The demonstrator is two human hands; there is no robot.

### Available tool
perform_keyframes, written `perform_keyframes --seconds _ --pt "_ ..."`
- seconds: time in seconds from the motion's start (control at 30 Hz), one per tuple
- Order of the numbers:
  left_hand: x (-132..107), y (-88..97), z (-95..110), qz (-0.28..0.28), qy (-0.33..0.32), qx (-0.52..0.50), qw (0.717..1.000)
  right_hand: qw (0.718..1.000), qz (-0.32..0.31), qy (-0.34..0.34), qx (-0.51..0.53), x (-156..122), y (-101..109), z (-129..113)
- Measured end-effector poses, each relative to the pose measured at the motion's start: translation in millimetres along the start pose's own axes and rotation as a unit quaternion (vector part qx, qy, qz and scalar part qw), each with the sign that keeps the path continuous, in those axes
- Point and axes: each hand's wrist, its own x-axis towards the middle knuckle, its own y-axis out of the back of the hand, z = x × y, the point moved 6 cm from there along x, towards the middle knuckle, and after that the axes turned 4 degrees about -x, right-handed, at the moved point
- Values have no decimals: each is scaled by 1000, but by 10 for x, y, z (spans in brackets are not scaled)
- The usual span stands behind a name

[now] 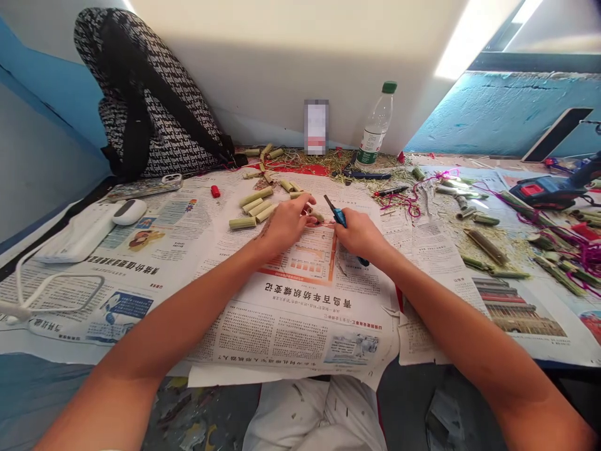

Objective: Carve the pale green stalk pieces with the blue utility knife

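Observation:
My right hand (357, 233) is closed round a blue and black utility knife (339, 217). Its dark blade points up and to the left, and the handle's end shows below my palm. My left hand (293, 219) has its fingers curled round a short piece of bamboo (318, 216), close to the knife; the fingers partly hide it. A thin reddish strand seems to run between the hands, too fine to make out. Several cut bamboo tubes (256, 210) lie just left of my left hand, on the newspaper (300, 300) covering the table.
Behind my hands stand a plastic bottle (375, 128) and a phone (316, 127). Bamboo shavings, a marker (390, 191) and purple string (413, 203) lie to the right, with a power drill (547, 191) beyond. A patterned bag (154, 106) and white power bank (77, 232) are left.

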Motion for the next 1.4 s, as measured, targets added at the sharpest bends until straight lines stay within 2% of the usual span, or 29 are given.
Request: perform_keyframes --seconds 0.17,0.43,0.63,0.77,0.97,1.4 --pt "0 32 34 -5 33 -22 999 1000 6 -7 -15 1 5 4" --pt "20 28 -38 27 -2 43 999 999 7 30 -30 -51 -5 -89" --pt "11 18 -37 34 13 63 997 995 -39 77 -43 -101 -91 -171" --pt "-6 -12 -27 41 16 46 998 994 -65 74 -50 -127 -146 -174" --pt "-9 -59 -55 38 3 25 999 995 -62 62 -51 -141 -188 -181" --pt "3 -110 -13 47 -54 88 994 996 -68 26 -55 -205 -175 -250"
